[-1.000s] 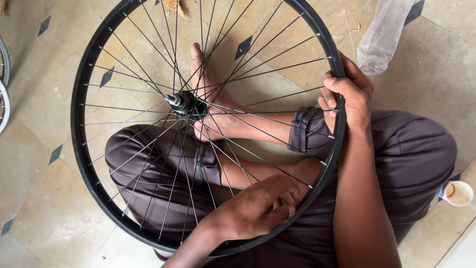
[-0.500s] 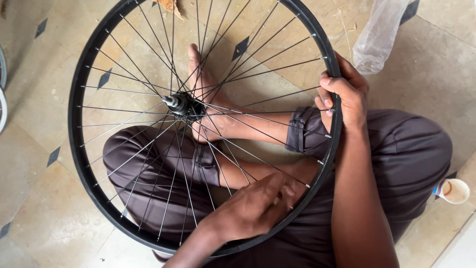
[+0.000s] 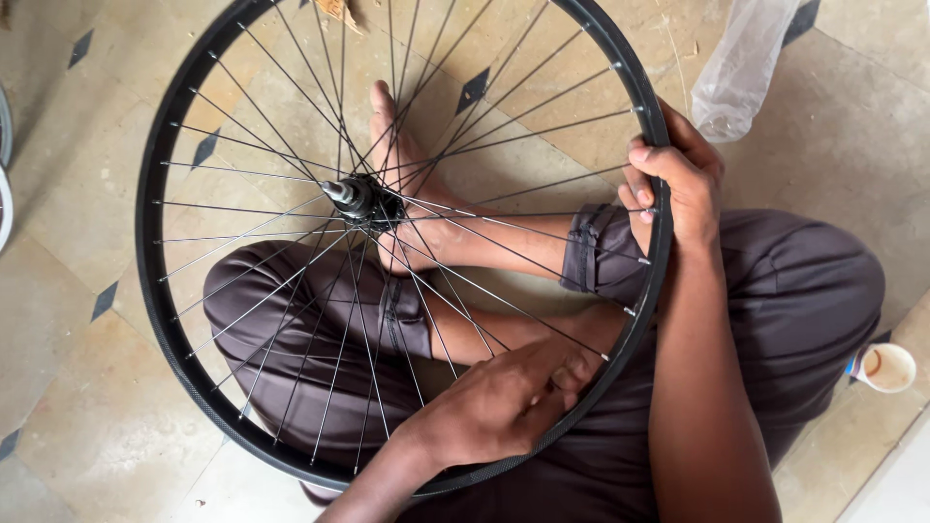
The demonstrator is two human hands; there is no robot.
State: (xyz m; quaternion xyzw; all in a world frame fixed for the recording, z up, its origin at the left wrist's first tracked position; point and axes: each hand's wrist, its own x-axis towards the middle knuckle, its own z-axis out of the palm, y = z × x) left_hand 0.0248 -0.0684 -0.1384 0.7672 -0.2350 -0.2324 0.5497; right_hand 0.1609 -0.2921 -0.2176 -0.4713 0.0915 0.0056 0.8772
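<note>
Fingertips of left hand [image 3: 504, 402] pinched together on a spoke end at the lower rim of black bicycle wheel [image 3: 160, 291]; what they pinch is too small to tell. Right hand [image 3: 678, 184] fingers curled around the rim's right edge. Wheel rests tilted over crossed legs, hub [image 3: 358, 199] above bare foot [image 3: 402, 174]. Paper cup [image 3: 886, 368] and clear plastic bag [image 3: 741, 63] on tiled floor [image 3: 87, 426].

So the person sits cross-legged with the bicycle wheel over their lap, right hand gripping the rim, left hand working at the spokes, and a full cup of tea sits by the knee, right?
Nearly. The head view shows the cup almost empty, only a brown film inside. The rest holds: the bicycle wheel lies over the crossed legs, the right hand grips the rim, the left hand works at the spokes.
</note>
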